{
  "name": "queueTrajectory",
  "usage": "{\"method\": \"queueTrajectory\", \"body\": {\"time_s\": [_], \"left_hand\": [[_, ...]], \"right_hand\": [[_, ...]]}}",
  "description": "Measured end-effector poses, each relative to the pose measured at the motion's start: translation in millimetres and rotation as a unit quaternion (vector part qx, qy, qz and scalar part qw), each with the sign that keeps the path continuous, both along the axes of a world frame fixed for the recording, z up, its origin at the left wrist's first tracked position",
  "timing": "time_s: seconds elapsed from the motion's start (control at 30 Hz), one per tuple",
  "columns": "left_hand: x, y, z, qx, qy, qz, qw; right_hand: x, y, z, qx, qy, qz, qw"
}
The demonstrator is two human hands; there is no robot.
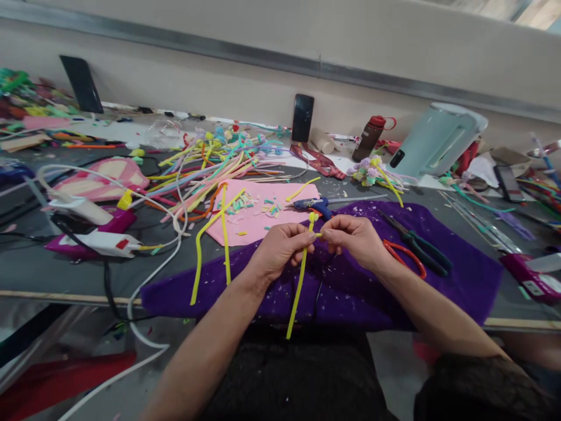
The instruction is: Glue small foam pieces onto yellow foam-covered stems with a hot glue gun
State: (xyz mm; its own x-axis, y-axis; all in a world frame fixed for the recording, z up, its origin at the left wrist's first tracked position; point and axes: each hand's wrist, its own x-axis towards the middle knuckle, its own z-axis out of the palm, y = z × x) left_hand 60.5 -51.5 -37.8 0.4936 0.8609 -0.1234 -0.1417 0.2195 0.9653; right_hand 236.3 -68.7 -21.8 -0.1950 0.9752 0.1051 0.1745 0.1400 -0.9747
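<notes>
A yellow fuzzy stem (298, 292) hangs down from my left hand (287, 248), its top curled into a small knob above the fingers. My left thumb and fingers are closed on it. Just to the right, my right hand (348, 237) pinches a short yellow end that spans the gap between the two hands. Both hands are over a purple cloth (272, 292). Behind them lies a pink sheet (258, 225) with small cut pieces on it. Two more yellow stems (225, 234) lie to the left, across the pink sheet and purple cloth.
Blue-handled pliers (311, 204) lie behind my hands; dark green pliers (423, 248) and a red-handled tool (405, 257) are right. White cables (162, 263) and a power strip (74, 248) sit left. Behind are colourful stems (219, 169), a phone (302, 117), a bottle (368, 140) and a kettle (433, 140).
</notes>
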Motion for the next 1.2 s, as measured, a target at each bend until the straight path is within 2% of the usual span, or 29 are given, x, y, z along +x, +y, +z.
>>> {"method": "queueTrajectory", "body": {"time_s": [0.23, 0.37, 0.53, 0.67, 0.8, 0.93, 1.2], "left_hand": [[0.6, -0.6, 0.4, 0.006, 0.013, 0.004, 1.0], [-0.3, -1.1, 0.1, 0.015, 0.015, -0.006, 1.0], [-0.8, -1.8, 2.8, -0.006, 0.034, -0.031, 0.999], [-0.8, -2.3, 5.8, -0.02, 0.079, -0.038, 0.996], [-1.1, -3.3, 6.7, -0.03, 0.11, -0.06, 0.992], [-0.9, -4.2, 5.2, -0.004, 0.112, -0.07, 0.991], [-0.3, -4.3, 8.8, 0.02, 0.123, -0.079, 0.989]], "right_hand": [[-1.5, 3.0, -4.4, -0.025, -0.012, 0.026, 0.999], [-0.2, 2.0, -0.5, -0.017, -0.027, 0.046, 0.998], [14.8, 3.6, 10.9, 0.059, -0.054, 0.013, 0.997], [29.6, 8.8, 12.3, 0.099, -0.059, 0.007, 0.993], [33.3, 11.9, 7.8, 0.117, -0.06, 0.038, 0.991], [30.2, 11.3, 7.2, 0.143, -0.083, 0.07, 0.984], [28.4, 10.5, 9.7, 0.232, -0.157, 0.118, 0.953]]}}
